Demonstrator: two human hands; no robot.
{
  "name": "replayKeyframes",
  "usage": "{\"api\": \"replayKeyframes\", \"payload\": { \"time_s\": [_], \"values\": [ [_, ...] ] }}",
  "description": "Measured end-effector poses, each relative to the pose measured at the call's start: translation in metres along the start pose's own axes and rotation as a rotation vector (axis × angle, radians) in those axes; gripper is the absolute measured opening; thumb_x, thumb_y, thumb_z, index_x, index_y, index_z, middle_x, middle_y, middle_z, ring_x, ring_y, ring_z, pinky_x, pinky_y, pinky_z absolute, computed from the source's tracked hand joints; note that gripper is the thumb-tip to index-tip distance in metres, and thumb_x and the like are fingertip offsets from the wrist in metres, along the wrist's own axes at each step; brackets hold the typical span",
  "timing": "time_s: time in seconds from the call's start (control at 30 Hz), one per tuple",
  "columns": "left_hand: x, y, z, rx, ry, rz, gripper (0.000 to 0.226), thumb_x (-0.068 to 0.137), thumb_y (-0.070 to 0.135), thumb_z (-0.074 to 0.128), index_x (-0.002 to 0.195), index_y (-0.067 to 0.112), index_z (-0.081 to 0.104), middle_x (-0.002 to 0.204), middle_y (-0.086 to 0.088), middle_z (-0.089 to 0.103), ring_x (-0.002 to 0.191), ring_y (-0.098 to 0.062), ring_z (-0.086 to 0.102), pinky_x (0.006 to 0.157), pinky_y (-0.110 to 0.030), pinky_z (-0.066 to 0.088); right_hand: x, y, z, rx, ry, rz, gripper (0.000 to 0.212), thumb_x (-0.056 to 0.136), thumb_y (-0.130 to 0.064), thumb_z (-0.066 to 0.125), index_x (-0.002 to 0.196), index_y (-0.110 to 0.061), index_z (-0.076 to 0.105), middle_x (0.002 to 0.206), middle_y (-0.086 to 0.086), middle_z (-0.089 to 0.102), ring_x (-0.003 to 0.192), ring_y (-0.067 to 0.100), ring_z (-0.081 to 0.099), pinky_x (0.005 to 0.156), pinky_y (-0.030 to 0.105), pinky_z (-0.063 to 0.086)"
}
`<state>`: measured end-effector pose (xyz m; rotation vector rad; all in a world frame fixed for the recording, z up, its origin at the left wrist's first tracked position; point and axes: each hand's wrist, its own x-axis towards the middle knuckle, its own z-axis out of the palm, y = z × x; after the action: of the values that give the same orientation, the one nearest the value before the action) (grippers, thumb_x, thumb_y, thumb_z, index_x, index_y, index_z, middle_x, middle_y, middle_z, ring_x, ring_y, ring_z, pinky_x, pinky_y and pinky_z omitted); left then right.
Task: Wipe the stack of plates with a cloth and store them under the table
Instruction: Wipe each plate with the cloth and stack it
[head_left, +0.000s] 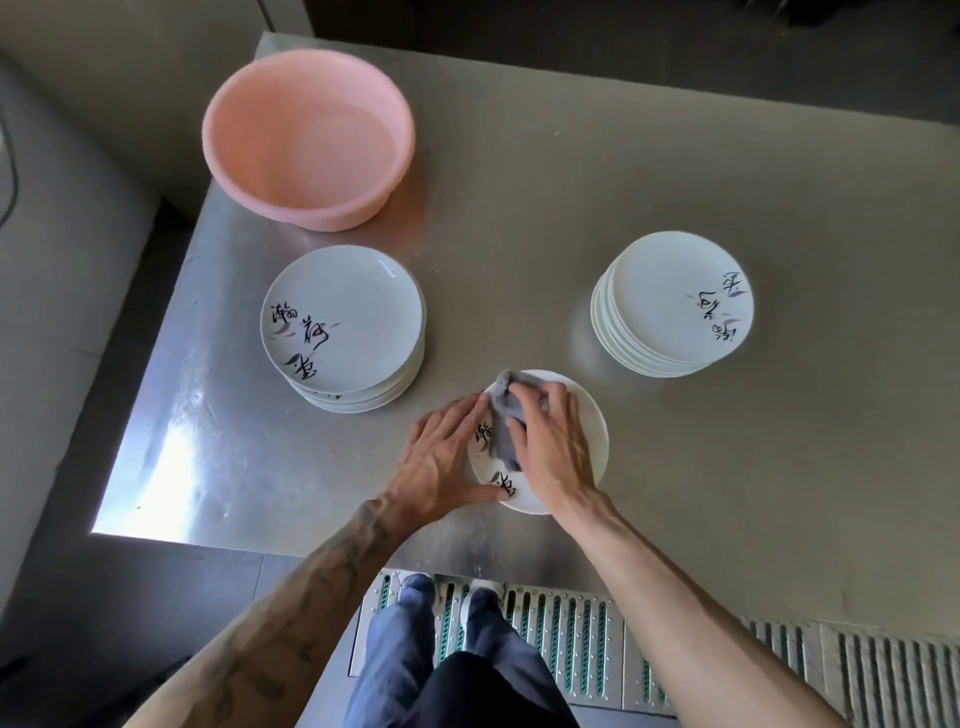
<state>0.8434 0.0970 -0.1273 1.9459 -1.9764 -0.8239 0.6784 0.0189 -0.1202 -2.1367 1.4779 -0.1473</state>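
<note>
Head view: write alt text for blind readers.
A right hand presses a grey cloth on a white painted plate on a steel table, the left hand steadying its rim. A left plate stack, a right plate stack and a pink plastic basin stand beyond.

One head-worn view, wide-angle, lines bowing toward the frame edges. Looks steeply down and forward over the near edge of the brushed grey steel table (675, 171). Left hand (441, 457) and right hand (553, 447), gripping a crumpled grey cloth (500, 400), sit close at centre. Round pink plastic basin (311, 140) far left; slotted metal floor grate (561, 639) along the bottom.
</note>
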Motion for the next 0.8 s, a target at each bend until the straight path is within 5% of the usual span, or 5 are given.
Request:
{"api": "replayKeyframes", "payload": {
  "time_s": [0.13,0.37,0.63,0.8],
  "values": [
    [-0.002,0.0,0.002,-0.027,0.042,0.006,0.123,0.069,0.073,0.079,0.162,0.012,0.027,0.166,-0.004,0.032,0.15,-0.021,0.033,0.12,-0.04,0.028,-0.008,-0.009,0.011,0.031,-0.02,-0.032,0.042,0.099,-0.027,0.059,0.14,-0.03,0.052,0.131,0.001,0.044,0.121,0.024,0.045,0.093,0.043,0.049],
    [-0.002,-0.001,0.006,0.008,0.026,-0.033,0.125,0.069,0.076,0.075,0.164,0.015,0.021,0.167,-0.004,0.03,0.15,-0.023,0.033,0.121,-0.04,0.026,-0.013,0.03,-0.016,-0.176,0.11,-0.009,0.045,0.095,-0.036,0.065,0.138,-0.021,0.058,0.13,0.007,0.05,0.115,0.028,0.048,0.1,0.039,0.047],
    [-0.001,0.001,0.004,0.04,-0.009,-0.046,0.126,0.071,0.084,0.065,0.164,0.014,0.015,0.17,-0.002,0.021,0.155,-0.018,0.023,0.125,-0.04,0.021,-0.032,0.017,0.002,-0.096,-0.047,-0.173,0.053,0.091,-0.031,0.071,0.141,-0.026,0.054,0.13,0.002,0.046,0.117,0.023,0.045,0.103,0.038,0.045],
    [0.0,0.003,0.003,0.007,-0.023,-0.075,0.128,0.069,0.08,0.072,0.165,0.018,0.013,0.172,0.002,0.014,0.156,-0.016,0.02,0.125,-0.035,0.017,-0.005,0.031,-0.011,-0.126,0.145,0.052,0.051,0.093,-0.035,0.069,0.141,-0.025,0.057,0.128,0.005,0.049,0.116,0.028,0.047,0.103,0.037,0.044]
  ]
}}
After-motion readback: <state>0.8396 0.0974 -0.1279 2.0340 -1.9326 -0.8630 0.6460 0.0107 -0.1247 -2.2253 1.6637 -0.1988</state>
